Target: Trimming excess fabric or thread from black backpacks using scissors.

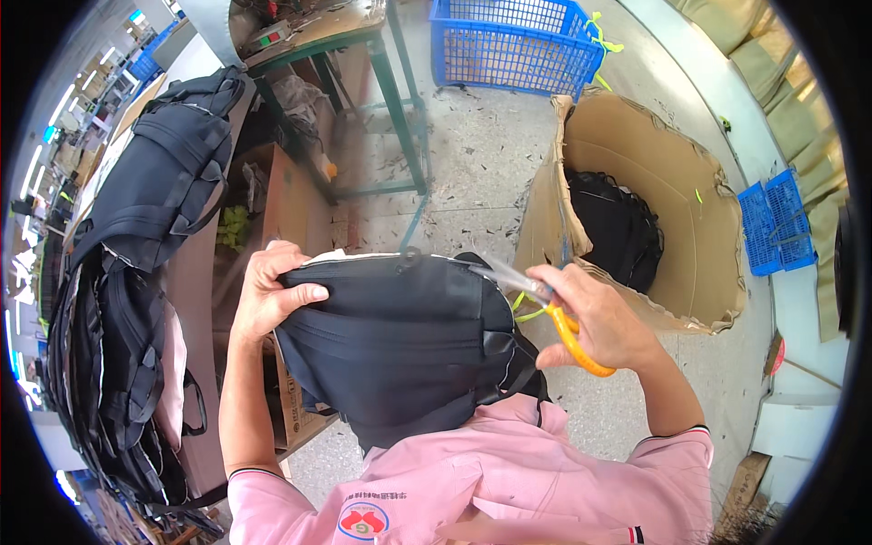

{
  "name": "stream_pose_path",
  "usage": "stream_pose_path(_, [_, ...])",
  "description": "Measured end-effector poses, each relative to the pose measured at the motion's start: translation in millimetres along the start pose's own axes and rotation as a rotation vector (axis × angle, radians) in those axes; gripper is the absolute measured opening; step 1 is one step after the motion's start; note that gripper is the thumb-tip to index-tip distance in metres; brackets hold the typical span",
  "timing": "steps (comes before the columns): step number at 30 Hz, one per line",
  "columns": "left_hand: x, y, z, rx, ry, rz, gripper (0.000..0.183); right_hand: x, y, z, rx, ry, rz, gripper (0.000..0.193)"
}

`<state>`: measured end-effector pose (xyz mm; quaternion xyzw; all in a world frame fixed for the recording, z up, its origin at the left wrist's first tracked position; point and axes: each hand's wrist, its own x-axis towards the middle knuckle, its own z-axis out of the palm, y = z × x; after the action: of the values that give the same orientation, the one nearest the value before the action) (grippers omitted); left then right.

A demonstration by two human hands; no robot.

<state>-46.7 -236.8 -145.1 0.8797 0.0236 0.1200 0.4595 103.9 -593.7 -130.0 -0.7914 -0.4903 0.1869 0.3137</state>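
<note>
A black fabric bag piece (pixel 391 327) with a pale raw edge along its top hangs in front of my body. My left hand (pixel 272 286) grips its upper left corner, thumb on the near face. In my right hand (pixel 604 318) are scissors (pixel 568 331) with orange handles, my fingers around the loops. Their blades, blurred, point left and lie at the upper right edge of the bag piece. Whether they touch the fabric I cannot tell. Straps dangle at its right side.
A heap of black bags (pixel 163 173) lies on the table at the left. An open cardboard box (pixel 672 272) with black pieces inside stands at the right. A blue plastic crate (pixel 518 45) and a green-legged table (pixel 391 100) are farther off. Scraps litter the floor.
</note>
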Motion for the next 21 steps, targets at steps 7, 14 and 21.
stream_pose_path(7, [-8, 13, -3, 0.042, 0.027, 0.058, 0.035, 11, -11, 3, -0.159, -0.026, -0.037, 0.073])
stream_pose_path(14, [-20, 16, -6, 0.049, 0.075, 0.055, 0.037, 12, -6, 9, -0.104, 0.009, -0.103, 0.055])
stream_pose_path(21, [-31, 23, -10, 0.075, 0.097, 0.153, 0.039, 18, -19, -7, -0.204, -0.083, -0.076, 0.058])
